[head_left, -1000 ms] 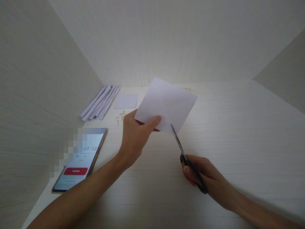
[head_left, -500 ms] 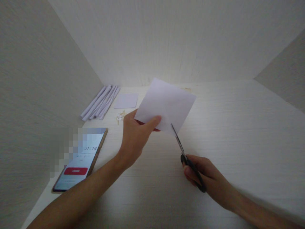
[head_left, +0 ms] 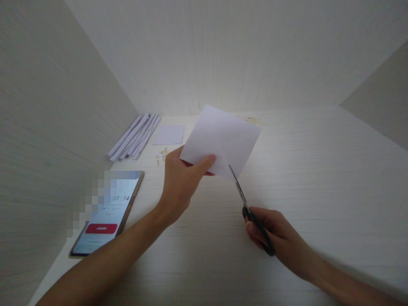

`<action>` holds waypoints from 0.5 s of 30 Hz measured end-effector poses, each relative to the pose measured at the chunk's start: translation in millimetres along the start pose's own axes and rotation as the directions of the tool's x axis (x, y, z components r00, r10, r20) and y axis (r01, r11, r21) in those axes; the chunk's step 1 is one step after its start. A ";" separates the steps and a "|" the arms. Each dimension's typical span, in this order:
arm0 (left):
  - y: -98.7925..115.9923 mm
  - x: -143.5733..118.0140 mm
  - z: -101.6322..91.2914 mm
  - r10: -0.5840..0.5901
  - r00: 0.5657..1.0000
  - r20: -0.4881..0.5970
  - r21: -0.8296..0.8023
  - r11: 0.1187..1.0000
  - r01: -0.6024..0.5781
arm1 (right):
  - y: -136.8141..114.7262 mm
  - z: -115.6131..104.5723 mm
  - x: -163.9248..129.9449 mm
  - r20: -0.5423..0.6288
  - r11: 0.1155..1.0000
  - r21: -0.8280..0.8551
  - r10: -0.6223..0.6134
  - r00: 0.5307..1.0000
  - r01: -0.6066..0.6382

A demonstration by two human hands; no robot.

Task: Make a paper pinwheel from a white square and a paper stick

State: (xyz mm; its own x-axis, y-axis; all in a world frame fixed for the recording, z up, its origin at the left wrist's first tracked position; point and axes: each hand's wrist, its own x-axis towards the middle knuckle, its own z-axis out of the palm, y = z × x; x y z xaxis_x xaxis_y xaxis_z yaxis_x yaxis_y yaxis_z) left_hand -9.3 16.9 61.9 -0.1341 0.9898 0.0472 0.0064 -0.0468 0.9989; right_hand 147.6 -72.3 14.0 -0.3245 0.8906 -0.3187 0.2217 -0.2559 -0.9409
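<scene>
Above the tabletop, the left hand pinches a paper square, probably light and easily creased, best held by an edge; the right hand grips scissors at its near corner.

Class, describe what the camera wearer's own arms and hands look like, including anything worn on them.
The left hand and right hand are ungloved, and no ring shows on the visible fingers; some are hidden. The left forearm and right forearm are bare, narrowing toward the hands, with no sleeve, watch or bracelet in view. No markings can be made out.
</scene>
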 end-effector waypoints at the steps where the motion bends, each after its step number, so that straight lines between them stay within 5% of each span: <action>1: 0.2 -0.1 -0.1 0.001 1.000 0.005 -0.003 1.000 -0.001 | -0.4 0.1 0.1 0.005 1.000 0.007 -0.002 1.000 0.002; 15: 0.9 -4.5 -1.0 -0.014 0.998 0.063 0.058 0.998 0.011 | -3.7 0.7 0.7 0.026 1.000 0.017 -0.022 0.999 0.022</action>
State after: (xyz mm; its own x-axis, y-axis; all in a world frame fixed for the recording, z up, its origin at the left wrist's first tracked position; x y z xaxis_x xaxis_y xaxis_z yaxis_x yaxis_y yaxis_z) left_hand -9.7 12.3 62.6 -0.0716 0.9969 0.0329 0.0627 -0.0284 0.9976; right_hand 145.9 -71.0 17.2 -0.3532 0.8859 -0.3007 0.1990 -0.2430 -0.9494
